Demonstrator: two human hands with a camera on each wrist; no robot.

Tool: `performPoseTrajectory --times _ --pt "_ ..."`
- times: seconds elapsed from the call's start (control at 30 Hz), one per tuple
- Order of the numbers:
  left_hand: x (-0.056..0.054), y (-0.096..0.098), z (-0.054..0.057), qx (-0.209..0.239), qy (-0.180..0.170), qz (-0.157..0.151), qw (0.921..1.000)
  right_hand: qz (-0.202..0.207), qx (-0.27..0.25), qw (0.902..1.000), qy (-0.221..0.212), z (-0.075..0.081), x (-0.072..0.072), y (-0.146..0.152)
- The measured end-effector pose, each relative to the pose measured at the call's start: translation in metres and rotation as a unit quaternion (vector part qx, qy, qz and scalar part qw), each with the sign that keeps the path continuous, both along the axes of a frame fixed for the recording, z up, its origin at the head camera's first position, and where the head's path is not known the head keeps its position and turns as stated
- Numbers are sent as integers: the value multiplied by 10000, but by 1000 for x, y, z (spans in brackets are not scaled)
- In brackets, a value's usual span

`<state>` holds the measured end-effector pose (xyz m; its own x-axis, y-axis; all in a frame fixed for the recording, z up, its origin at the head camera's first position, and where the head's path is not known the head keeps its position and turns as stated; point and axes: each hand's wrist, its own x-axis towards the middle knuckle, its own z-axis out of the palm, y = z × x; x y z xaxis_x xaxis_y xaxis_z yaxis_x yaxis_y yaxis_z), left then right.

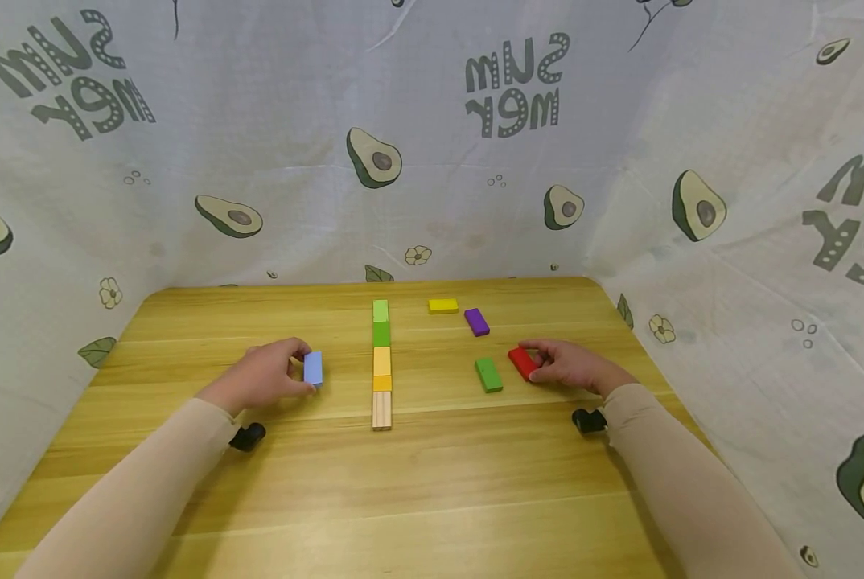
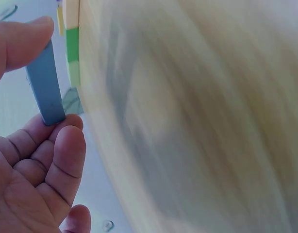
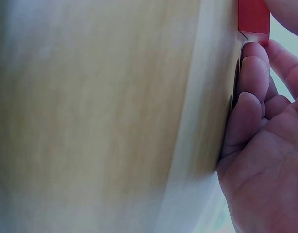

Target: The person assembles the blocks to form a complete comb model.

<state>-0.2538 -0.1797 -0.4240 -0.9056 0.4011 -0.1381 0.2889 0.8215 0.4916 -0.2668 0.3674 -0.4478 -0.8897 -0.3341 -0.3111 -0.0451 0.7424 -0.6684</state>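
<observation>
My left hand pinches a light blue block by its two ends, left of a row of blocks. In the left wrist view, thumb and fingertips hold the blue block above the wooden surface. On the right side, my right hand holds a red block between thumb and fingers. The red block is partly cut off in the right wrist view, where the curled fingers lie against the tabletop. A green block lies just left of the red one.
Down the table's middle runs a straight row: light green, green, pale orange, orange and plain wood blocks. Yellow and purple blocks lie farther back. A printed cloth surrounds the wooden table.
</observation>
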Motion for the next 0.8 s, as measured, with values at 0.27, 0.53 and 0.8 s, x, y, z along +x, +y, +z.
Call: performPoseTrajectory --times 0.27,0.53,0.8 --pt "19 15 3 -23 90 -323 9994 19 20 10000 4 -1 -2 1" --pt "32 25 2 -44 162 -553 9983 7 53 10000 -26 1 -1 0" --pt "44 36 0 107 130 -821 9965 18 20 10000 -13 1 -1 0"
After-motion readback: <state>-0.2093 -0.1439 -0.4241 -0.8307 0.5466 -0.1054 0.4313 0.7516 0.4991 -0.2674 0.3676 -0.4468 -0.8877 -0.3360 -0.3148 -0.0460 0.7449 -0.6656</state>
